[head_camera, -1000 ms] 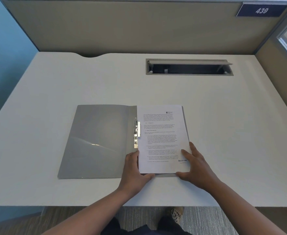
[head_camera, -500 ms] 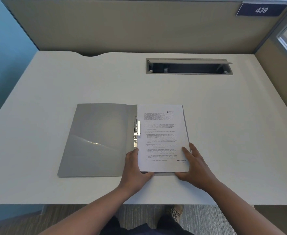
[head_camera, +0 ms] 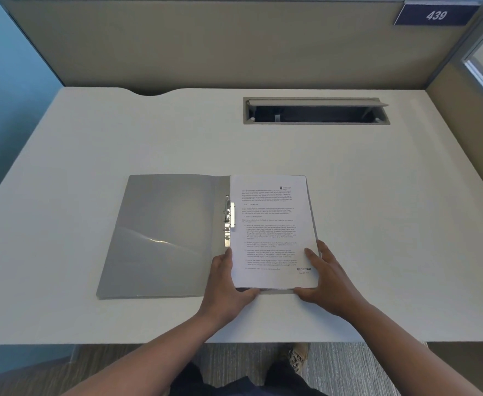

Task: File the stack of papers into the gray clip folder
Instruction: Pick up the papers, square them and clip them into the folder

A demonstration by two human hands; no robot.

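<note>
Presently the gray clip folder (head_camera: 166, 238) lies open and flat on the white desk (head_camera: 91, 138), near its front edge. The stack of papers (head_camera: 273, 232) rests on the folder's right half, its left edge against the metal clip (head_camera: 228, 218) at the spine (printed side up, a "RECEIVED" stamp near the lower right corner). The left hand (head_camera: 224, 284) grips the stack's lower left corner, thumb along the bottom edge. The right hand (head_camera: 324, 278) grips the lower right corner, fingers spread over the side edge.
</note>
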